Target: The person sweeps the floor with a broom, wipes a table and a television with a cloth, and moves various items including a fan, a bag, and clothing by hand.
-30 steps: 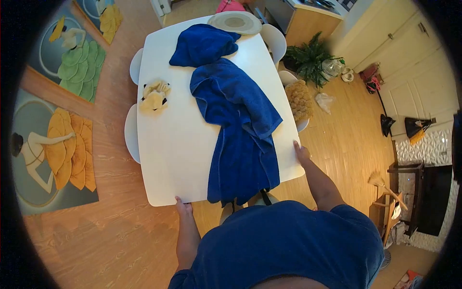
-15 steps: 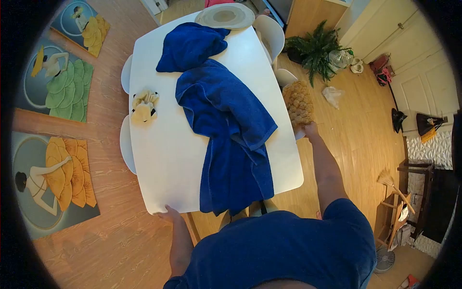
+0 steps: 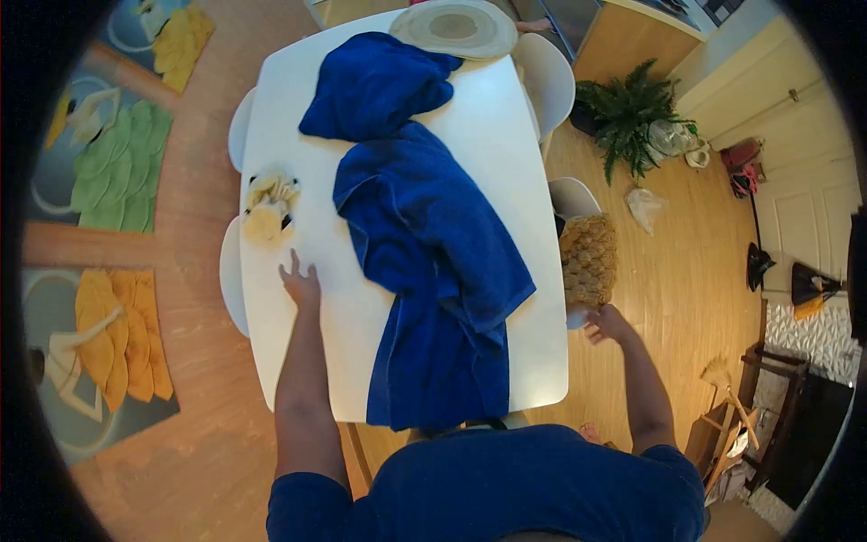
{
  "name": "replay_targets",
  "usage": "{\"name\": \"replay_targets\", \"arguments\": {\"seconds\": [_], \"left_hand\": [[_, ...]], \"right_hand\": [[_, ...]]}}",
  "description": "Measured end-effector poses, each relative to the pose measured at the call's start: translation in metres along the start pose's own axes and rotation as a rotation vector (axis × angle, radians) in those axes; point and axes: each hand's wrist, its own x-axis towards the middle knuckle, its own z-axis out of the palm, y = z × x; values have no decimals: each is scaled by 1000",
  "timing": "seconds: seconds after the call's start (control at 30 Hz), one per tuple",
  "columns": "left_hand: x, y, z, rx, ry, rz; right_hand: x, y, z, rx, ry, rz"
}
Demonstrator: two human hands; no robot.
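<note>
My left hand point(image 3: 301, 282) reaches over the white table point(image 3: 316, 361) with its fingers spread and nothing in them. Just beyond its fingertips lies a small cream, fluffy item with dark patches point(image 3: 270, 212). Beside the table's right edge, my right hand point(image 3: 607, 323) has its fingers apart, close to the front of a chair seat with a tan tufted cushion point(image 3: 587, 262). Between my arms, a long blue towel point(image 3: 433, 262) lies loosely folded along the table, its near end at the front edge. A bunched blue cloth point(image 3: 375, 86) lies at its far end.
A round pale mat point(image 3: 453, 27) lies at the table's far end. White chairs point(image 3: 546, 81) stand along both sides. On the right floor are a potted fern point(image 3: 628, 117), a plastic bag point(image 3: 645, 210) and a broom point(image 3: 727, 388). Pictures point(image 3: 104, 343) line the left.
My left hand has left the table's near left corner and moved forward over the tabletop. My right hand has loosened beside the cushioned chair. The view has shifted slightly.
</note>
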Motion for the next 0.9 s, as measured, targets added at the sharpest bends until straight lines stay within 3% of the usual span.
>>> {"name": "replay_targets", "arguments": {"seconds": [0.07, 0.17, 0.2, 0.23, 0.27, 0.3, 0.37, 0.4, 0.43, 0.5, 0.6, 0.63, 0.67, 0.73, 0.8, 0.87, 0.9], "left_hand": [[44, -3, 13, 96, 17, 78], [96, -9, 29, 21, 94, 211], [103, 4, 26, 14, 8, 92], [118, -15, 40, -35, -30, 139], [131, -36, 55, -86, -68, 182], [128, -27, 53, -82, -84, 178], [117, 16, 33, 401, -121, -35], [113, 18, 42, 407, -129, -33], [108, 17, 47, 455, -9, -37], [96, 23, 59, 551, 234, -3], [96, 22, 58, 432, 273, 14], [97, 16, 59, 378, 377, 154], [98, 14, 57, 382, 375, 155], [95, 26, 51, 171, 250, -48], [96, 26, 51, 122, 287, -45], [95, 24, 49, 74, 320, -31], [95, 24, 48, 132, 344, -57]], "right_hand": [[-5, -65, -17, -772, -268, 422], [30, -147, -9, -792, -67, 36], [61, -162, -8, -595, 31, -192], [96, -179, -8, -401, -5, -327], [150, -193, -5, -471, 142, -450], [184, -214, 12, -359, 258, -455], [262, -251, 21, -282, 332, -409], [279, -270, 28, -385, 452, -405], [290, -286, 38, -489, 568, -400], [316, -297, 53, -508, 574, -364], [340, -291, 57, -443, 677, -379], [345, -284, 61, -346, 753, -434], [347, -278, 63, -345, 750, -430], [339, -267, 55, -412, 718, -449], [359, -253, 39, -536, 831, -521], [344, -252, 42, -268, 655, -306], [323, -259, 48, -289, 579, -303]]}}
